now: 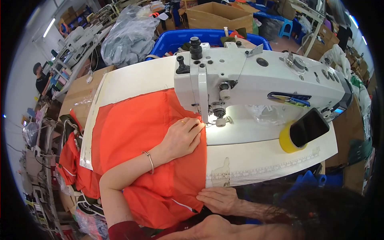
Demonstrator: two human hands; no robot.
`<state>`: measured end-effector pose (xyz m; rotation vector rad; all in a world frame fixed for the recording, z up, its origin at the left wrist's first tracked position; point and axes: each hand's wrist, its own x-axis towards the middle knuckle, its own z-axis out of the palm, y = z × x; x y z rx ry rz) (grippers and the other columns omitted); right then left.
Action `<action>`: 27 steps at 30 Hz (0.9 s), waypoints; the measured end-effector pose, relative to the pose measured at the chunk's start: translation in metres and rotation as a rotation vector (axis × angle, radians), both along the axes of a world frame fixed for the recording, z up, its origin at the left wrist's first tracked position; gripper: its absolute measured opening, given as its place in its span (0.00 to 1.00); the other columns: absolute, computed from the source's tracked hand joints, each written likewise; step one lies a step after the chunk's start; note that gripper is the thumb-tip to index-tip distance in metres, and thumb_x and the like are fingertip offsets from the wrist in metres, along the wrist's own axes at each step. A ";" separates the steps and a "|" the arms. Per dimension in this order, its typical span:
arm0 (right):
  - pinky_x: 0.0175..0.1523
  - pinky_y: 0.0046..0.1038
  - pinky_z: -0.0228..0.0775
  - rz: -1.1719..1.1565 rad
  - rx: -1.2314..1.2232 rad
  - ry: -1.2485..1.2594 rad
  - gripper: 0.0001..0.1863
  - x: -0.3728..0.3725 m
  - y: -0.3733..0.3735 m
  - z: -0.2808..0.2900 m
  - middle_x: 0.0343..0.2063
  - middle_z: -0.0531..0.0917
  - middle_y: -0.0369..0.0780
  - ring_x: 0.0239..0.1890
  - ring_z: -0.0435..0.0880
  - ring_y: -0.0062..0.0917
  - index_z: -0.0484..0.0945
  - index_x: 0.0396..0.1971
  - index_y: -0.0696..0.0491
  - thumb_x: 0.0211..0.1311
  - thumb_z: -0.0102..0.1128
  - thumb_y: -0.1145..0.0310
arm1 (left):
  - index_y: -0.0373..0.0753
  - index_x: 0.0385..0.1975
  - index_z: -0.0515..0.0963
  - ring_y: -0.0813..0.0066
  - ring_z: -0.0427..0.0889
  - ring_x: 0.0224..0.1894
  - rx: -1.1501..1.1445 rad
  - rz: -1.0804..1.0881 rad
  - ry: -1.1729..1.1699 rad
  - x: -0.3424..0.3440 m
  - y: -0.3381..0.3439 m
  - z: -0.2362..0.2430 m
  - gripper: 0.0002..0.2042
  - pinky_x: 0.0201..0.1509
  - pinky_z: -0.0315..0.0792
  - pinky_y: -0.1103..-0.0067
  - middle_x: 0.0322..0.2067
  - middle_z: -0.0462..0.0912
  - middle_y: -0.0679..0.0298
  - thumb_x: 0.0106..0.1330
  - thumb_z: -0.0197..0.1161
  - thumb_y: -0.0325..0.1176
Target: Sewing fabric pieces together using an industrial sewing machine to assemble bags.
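A white sewing machine stands over its bed, with the lit needle area at its left end. Red-orange fabric is spread to the left of the needle, its right edge running from the needle area toward me. My left hand, with a bangle on its wrist, rests on this cloth beside the presser foot. Its fingers are drawn together and bent at the seam edge. Close to the table's front edge, my right hand pinches the near part of the same edge; its thumb is hidden.
On the white tabletop lie a printed ruler strip and a yellow tape roll with a black phone leaning on it. Behind the machine sit a blue bin and a cardboard box. Another person is far left.
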<state>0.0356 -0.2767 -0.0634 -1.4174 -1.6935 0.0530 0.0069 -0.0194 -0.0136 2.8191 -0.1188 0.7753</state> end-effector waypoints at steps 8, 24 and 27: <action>0.52 0.29 0.72 0.113 -0.066 -0.079 0.23 0.011 0.003 0.018 0.44 0.81 0.39 0.48 0.80 0.31 0.77 0.48 0.54 0.49 0.64 0.71 | 0.32 0.39 0.77 0.62 0.79 0.40 0.077 0.013 0.021 0.006 0.000 0.003 0.11 0.46 0.76 0.70 0.41 0.76 0.57 0.57 0.61 0.26; 0.39 0.22 0.79 0.004 -0.009 -0.135 0.17 0.012 0.006 0.020 0.37 0.85 0.33 0.41 0.84 0.23 0.84 0.39 0.51 0.44 0.71 0.75 | 0.36 0.39 0.80 0.61 0.82 0.45 -0.041 -0.018 0.021 0.003 0.013 -0.001 0.10 0.50 0.77 0.68 0.41 0.82 0.59 0.58 0.62 0.28; 0.39 0.23 0.79 -0.043 -0.040 -0.176 0.17 0.012 0.002 0.014 0.38 0.85 0.33 0.41 0.84 0.23 0.83 0.38 0.51 0.44 0.71 0.76 | 0.36 0.39 0.80 0.60 0.82 0.45 -0.012 -0.023 -0.003 0.007 0.013 -0.001 0.10 0.50 0.77 0.68 0.42 0.82 0.58 0.58 0.62 0.28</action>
